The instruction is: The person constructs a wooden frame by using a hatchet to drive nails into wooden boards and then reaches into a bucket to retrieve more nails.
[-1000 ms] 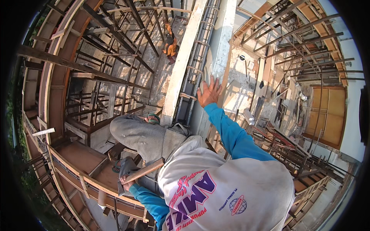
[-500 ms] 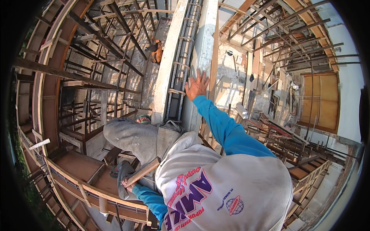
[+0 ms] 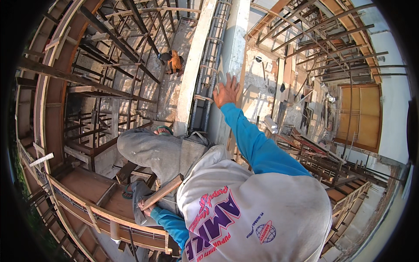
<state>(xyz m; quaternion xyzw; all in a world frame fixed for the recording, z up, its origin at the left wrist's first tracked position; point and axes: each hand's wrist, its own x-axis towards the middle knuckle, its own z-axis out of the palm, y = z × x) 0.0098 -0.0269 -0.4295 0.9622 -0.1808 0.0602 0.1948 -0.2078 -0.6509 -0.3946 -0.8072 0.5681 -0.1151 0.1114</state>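
Note:
My right hand point(image 3: 227, 92), in a blue sleeve, lies with fingers spread on the pale side board point(image 3: 234, 52) of a long beam form. Inside the form, next to that hand, runs a cage of steel rebar point(image 3: 210, 54) with ring ties. My left hand point(image 3: 146, 207) is low on the left by my leg, closed round a wooden stick point(image 3: 165, 191) that slants up toward my shirt. Whether the stick carries a tool head cannot be seen. My bent leg point(image 3: 152, 148) in grey trousers lies across the near end of the form.
Far below on the left, a person in orange point(image 3: 175, 62) bends over the floor. Timber props point(image 3: 118, 41) crowd that side, and more poles point(image 3: 340, 65) stand at right. A curved plywood form point(image 3: 87, 187) runs along the left. Deep drops flank the beam.
The view has shifted slightly, so the beam sits a little further right. My right hand stays spread on the side board, and my left keeps hold of the stick. The person below has changed posture a little.

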